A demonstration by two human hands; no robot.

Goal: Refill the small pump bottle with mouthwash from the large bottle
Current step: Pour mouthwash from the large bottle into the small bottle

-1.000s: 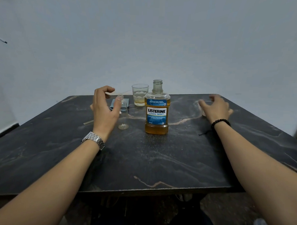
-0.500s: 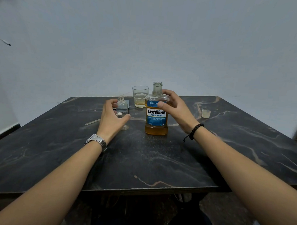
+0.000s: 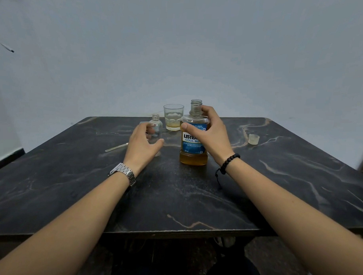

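Mouthwash, amber, fills the big bottle (image 3: 193, 146) to about its shoulder; it stands upright on the table (image 3: 174, 198), neck up and uncapped. The right hand (image 3: 209, 134) wraps its upper body, thumb across the label. Just left of that grip, the small bottle (image 3: 155, 126) stands upright, clear, open-mouthed and apparently empty, held by the left hand's (image 3: 142, 145) curled fingers. Behind, between the grips, a glass (image 3: 173, 117) holds a little yellowish liquid. A cap (image 3: 253, 139) lies well right.
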